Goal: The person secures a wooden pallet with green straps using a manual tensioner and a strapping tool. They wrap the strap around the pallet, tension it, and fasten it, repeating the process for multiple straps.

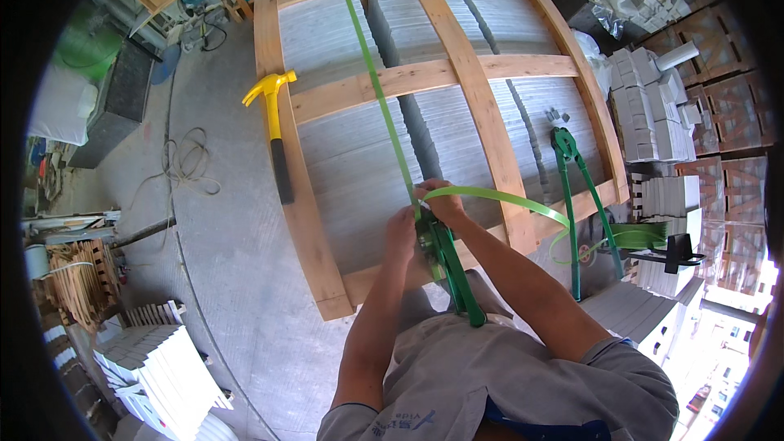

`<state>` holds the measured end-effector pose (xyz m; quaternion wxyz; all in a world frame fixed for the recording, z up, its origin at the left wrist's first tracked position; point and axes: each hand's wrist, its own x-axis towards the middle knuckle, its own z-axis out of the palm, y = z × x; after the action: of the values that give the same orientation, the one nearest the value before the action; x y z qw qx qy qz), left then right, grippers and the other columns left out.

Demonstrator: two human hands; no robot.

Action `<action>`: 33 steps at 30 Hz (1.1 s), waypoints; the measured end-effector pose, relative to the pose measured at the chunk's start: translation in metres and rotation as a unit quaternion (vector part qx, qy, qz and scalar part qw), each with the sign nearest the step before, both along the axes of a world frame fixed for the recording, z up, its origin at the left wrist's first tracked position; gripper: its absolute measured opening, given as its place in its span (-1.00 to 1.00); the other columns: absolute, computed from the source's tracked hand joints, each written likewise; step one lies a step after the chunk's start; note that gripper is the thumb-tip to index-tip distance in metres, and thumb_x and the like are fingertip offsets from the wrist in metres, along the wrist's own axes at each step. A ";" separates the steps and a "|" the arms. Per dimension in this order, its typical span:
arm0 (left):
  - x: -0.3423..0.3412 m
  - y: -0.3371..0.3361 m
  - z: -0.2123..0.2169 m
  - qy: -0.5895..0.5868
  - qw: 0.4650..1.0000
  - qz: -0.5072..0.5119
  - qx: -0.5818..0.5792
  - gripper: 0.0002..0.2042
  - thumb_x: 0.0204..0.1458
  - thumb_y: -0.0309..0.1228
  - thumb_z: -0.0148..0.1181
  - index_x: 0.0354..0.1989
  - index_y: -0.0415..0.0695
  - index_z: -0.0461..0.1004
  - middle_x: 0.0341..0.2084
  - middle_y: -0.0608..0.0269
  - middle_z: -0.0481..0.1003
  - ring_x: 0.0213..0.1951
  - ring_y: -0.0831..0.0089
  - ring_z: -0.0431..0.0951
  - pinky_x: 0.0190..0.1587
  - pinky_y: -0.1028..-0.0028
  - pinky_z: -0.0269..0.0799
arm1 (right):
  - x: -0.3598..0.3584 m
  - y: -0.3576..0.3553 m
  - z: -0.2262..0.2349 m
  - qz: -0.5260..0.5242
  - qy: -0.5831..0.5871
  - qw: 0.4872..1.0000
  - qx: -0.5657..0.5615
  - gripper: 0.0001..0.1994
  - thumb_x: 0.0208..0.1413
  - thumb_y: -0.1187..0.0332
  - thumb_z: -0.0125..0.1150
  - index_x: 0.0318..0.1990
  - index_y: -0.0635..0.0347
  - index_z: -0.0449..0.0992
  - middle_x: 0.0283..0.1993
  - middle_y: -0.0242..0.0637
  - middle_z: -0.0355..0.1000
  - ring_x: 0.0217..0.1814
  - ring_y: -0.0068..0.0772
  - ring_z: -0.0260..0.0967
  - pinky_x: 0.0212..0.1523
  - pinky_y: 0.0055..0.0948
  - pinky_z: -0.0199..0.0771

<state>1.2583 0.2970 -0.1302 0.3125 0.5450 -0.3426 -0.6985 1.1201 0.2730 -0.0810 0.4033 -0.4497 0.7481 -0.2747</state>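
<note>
A green plastic strap (375, 82) runs lengthwise over a wooden crate (392, 79) packed with grey slabs (327, 41). Where the strap meets the crate's near edge sits a strapping tensioner (454, 271) with long green handles pointing toward me. My left hand (400, 233) is closed, its fingertips pinching the strap beside the tool's head. Just above the tool, my right hand (442, 203) is closed on the strap, whose loose end (498, 195) arcs off to the right. Part of the tool's head is hidden by my hands.
A yellow claw hammer (275, 126) lies on the crate's left beam. Green long-handled sealer pliers (567, 163) rest at the right, near several small metal clips (559, 114). Beyond them is a strap coil (639, 236). A loose cable (190, 162) lies on the floor; white blocks (645, 106) are stacked right.
</note>
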 end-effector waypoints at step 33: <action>0.002 -0.005 0.011 0.004 0.999 -0.030 0.025 -0.67 0.14 -0.19 0.00 -0.25 -0.24 0.49 -0.34 0.09 0.51 -0.31 0.28 0.48 -0.27 0.32 0.38 | -0.018 0.084 0.112 0.123 -0.035 0.987 -0.098 -0.83 0.10 0.33 0.10 -0.24 0.18 0.54 -0.18 -0.12 0.48 -0.18 -0.13 0.45 -0.16 -0.27 0.43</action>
<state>1.2602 0.2916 -0.1197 0.2789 0.5389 -0.3399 -0.7185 1.1022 0.3570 0.0307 0.4138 -0.5656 0.6425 -0.3101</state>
